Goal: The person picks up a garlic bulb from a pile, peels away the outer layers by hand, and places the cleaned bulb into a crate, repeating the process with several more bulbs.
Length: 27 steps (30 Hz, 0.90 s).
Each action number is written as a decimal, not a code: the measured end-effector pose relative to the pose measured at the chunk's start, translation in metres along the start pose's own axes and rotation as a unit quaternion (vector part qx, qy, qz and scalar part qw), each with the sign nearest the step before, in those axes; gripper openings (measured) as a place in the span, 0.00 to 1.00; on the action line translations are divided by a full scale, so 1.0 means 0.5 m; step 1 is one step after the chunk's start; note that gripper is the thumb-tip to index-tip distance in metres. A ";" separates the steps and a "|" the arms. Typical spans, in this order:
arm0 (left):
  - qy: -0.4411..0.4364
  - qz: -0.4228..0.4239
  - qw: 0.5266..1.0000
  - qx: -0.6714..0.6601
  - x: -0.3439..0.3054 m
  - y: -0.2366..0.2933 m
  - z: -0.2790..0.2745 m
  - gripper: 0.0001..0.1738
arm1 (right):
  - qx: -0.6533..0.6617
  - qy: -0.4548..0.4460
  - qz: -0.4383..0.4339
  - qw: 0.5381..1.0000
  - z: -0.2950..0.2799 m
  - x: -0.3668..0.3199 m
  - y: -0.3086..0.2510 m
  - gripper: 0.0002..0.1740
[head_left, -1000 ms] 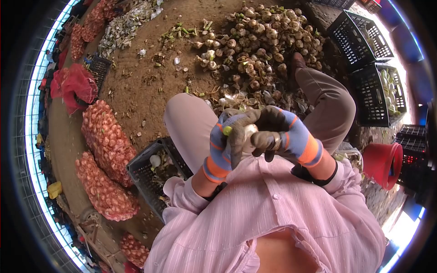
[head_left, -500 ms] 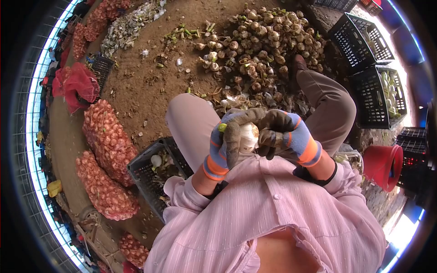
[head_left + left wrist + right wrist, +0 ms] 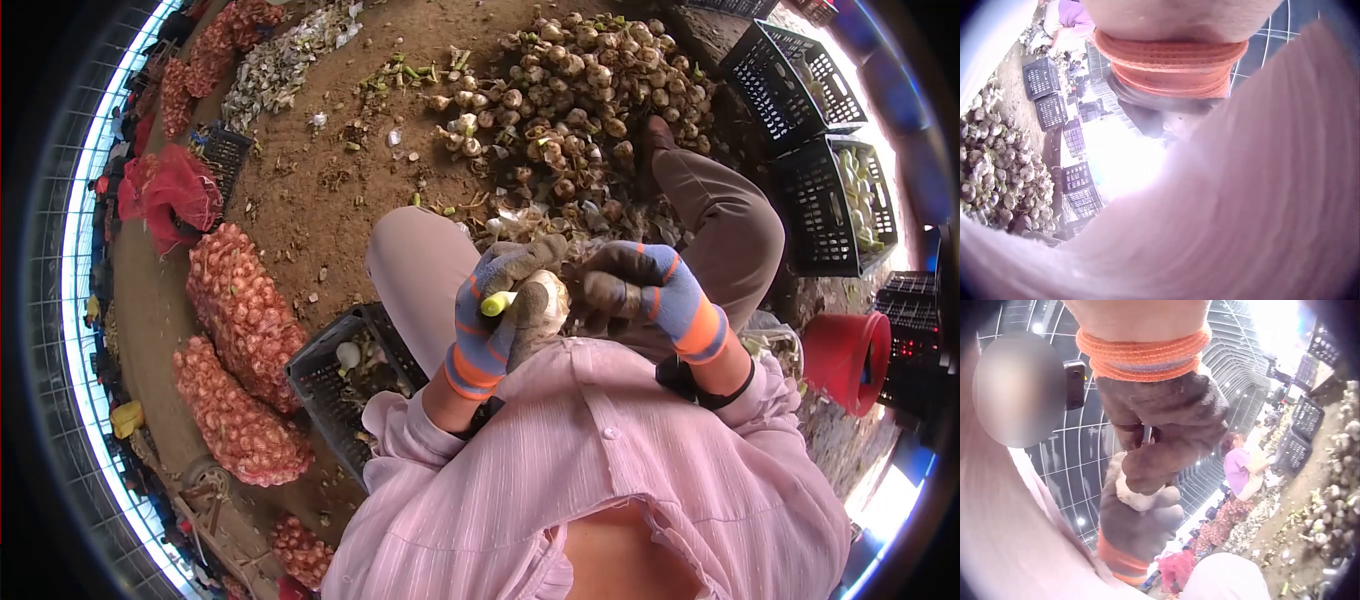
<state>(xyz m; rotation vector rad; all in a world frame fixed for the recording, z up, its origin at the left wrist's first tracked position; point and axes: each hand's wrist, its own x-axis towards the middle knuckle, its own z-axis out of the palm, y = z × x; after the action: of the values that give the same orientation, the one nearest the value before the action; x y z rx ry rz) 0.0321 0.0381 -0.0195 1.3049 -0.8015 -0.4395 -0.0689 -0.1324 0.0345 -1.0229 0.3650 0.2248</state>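
In the head view my gloved left hand grips a white garlic bulb. Its short green stem pokes out on the left side of the hand. Just right of the bulb is my gloved right hand, fingers curled, with a small gap between it and the bulb; nothing shows in its grasp. The right wrist view has the curled right hand overlapping the bulb and the left glove below. A sleeve hides most of the left hand in the left wrist view.
A heap of garlic bulbs lies ahead by the right foot. Black crates and a red bucket stand at right. On the left are filled mesh sacks and a black crate. Another person sits farther off.
My right hand has drawn away from the bulb to the right, after its fingers were against it. More of the bulb and its green stem shows in my left hand now.
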 end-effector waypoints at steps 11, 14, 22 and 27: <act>-0.022 0.019 0.991 -0.130 0.019 0.009 0.004 0.23 | -0.520 0.149 -0.146 0.828 -0.060 0.019 0.023 0.09; 0.012 -0.135 0.918 -0.372 0.023 0.011 -0.003 0.31 | -0.597 0.162 -0.201 0.760 -0.120 0.030 0.083 0.11; 0.063 -0.279 0.754 -0.591 0.070 -0.038 0.017 0.31 | -0.505 0.165 -0.241 0.812 -0.066 0.012 0.011 0.25; -0.029 -0.289 0.815 -0.502 0.090 -0.048 0.052 0.29 | -0.720 0.118 -0.274 0.626 -0.039 0.027 -0.035 0.22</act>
<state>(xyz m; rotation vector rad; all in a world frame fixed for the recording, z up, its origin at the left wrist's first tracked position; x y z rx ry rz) 0.0464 -0.0165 -0.0291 0.4821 -0.0977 -1.2036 -0.0540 -0.1577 0.0337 -2.7418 -0.0037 -0.2781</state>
